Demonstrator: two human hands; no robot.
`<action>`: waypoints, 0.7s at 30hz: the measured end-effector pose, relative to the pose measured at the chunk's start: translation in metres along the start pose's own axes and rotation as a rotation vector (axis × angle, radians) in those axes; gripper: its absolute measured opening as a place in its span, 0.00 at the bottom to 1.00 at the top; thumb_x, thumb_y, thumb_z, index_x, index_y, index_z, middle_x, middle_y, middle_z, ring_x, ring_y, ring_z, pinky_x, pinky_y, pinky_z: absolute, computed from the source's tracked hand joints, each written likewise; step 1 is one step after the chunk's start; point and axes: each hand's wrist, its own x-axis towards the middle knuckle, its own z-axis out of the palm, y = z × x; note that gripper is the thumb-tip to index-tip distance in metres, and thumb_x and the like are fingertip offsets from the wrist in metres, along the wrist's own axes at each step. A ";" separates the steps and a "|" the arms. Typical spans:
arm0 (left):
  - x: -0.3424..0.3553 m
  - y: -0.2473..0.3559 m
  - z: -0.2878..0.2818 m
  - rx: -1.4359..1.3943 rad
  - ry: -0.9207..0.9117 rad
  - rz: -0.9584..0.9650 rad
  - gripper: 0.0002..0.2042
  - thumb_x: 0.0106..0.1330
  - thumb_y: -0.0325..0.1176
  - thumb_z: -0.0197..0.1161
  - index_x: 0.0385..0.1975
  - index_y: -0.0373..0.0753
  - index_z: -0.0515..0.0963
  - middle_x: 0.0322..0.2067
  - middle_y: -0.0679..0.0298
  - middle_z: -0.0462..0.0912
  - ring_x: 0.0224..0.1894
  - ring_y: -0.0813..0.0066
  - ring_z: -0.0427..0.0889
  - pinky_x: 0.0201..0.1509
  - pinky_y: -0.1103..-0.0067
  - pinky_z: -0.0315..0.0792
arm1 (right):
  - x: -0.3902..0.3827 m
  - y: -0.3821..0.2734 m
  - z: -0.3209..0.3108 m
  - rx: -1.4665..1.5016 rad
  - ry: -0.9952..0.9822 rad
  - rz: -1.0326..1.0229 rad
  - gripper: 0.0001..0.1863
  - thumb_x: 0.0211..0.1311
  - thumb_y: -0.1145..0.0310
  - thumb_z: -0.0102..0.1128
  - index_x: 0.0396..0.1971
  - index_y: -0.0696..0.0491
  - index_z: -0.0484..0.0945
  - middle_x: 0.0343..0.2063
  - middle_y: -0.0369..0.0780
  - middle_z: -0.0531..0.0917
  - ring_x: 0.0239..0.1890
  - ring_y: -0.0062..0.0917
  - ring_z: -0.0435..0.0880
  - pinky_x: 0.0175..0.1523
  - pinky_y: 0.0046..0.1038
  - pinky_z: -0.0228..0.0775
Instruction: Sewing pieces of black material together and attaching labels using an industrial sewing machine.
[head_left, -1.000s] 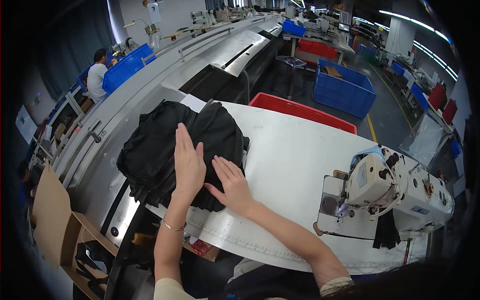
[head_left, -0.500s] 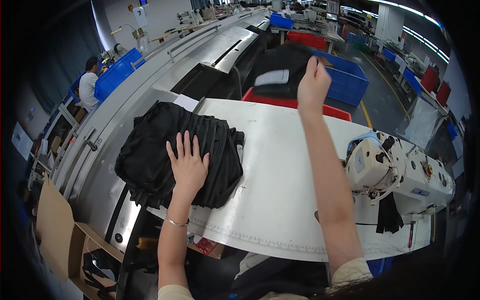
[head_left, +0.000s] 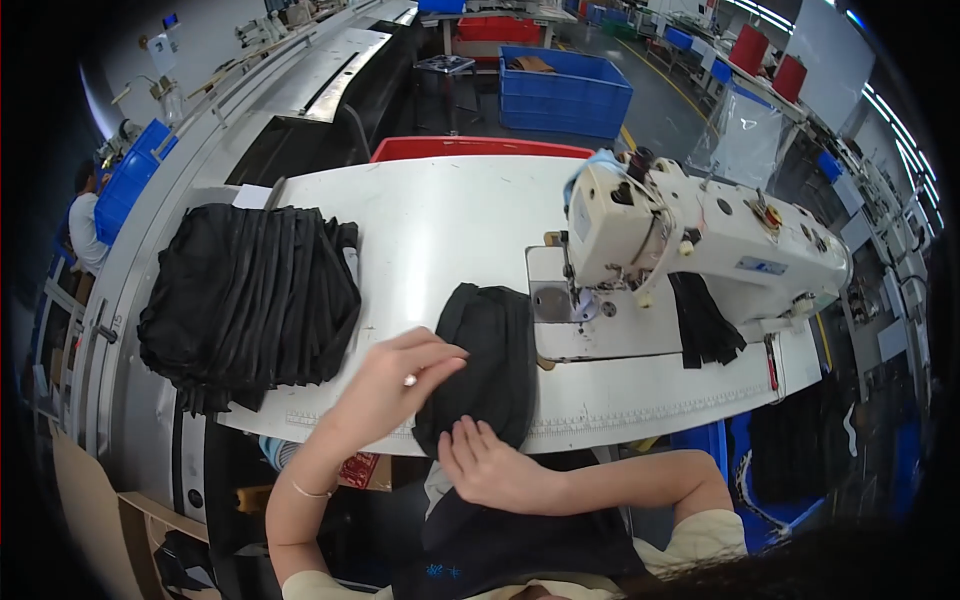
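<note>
A rounded black fabric piece (head_left: 490,330) lies on the white table beside the sewing machine's needle plate, its near end at the table's front edge. My left hand (head_left: 395,385) is over its left side, thumb and forefinger pinched together. Something small and white shows in that hand, too small to name. With its fingers spread on the fabric, my right hand (head_left: 490,468) touches the near end of the piece. To the left sits a thick stack of black fabric pieces (head_left: 250,295), apart from both hands.
The white sewing machine (head_left: 700,220) stands on the right, with black strips (head_left: 703,320) and a red-handled tool (head_left: 771,362) near it. Behind the table are a red bin (head_left: 480,148) and a blue bin (head_left: 565,95). An open cardboard box (head_left: 95,510) is at lower left.
My left hand has left the stack. My right hand, raised with a dark piece at the far side, has come down near me. A black piece now lies before the machine; the view swung right.
</note>
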 end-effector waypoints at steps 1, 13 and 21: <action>0.001 0.000 0.023 0.045 -0.075 0.056 0.07 0.61 0.28 0.62 0.36 0.32 0.80 0.30 0.56 0.78 0.30 0.63 0.79 0.32 0.76 0.71 | 0.005 -0.014 -0.004 0.007 0.005 -0.009 0.21 0.52 0.67 0.51 0.41 0.69 0.74 0.32 0.54 0.81 0.37 0.42 0.82 0.42 0.35 0.76; 0.006 -0.033 0.068 0.029 0.032 -0.297 0.10 0.59 0.25 0.63 0.37 0.28 0.74 0.26 0.62 0.76 0.31 0.79 0.77 0.37 0.81 0.72 | -0.038 0.013 -0.023 0.389 0.391 -0.356 0.20 0.54 0.66 0.52 0.45 0.62 0.76 0.45 0.47 0.79 0.56 0.34 0.73 0.62 0.35 0.64; 0.021 0.031 0.057 0.636 0.380 -0.154 0.07 0.58 0.21 0.62 0.36 0.32 0.79 0.27 0.63 0.68 0.23 0.72 0.69 0.28 0.79 0.65 | -0.024 0.113 0.047 -0.027 0.236 -0.074 0.22 0.46 0.70 0.54 0.44 0.64 0.75 0.44 0.46 0.79 0.53 0.35 0.75 0.65 0.37 0.58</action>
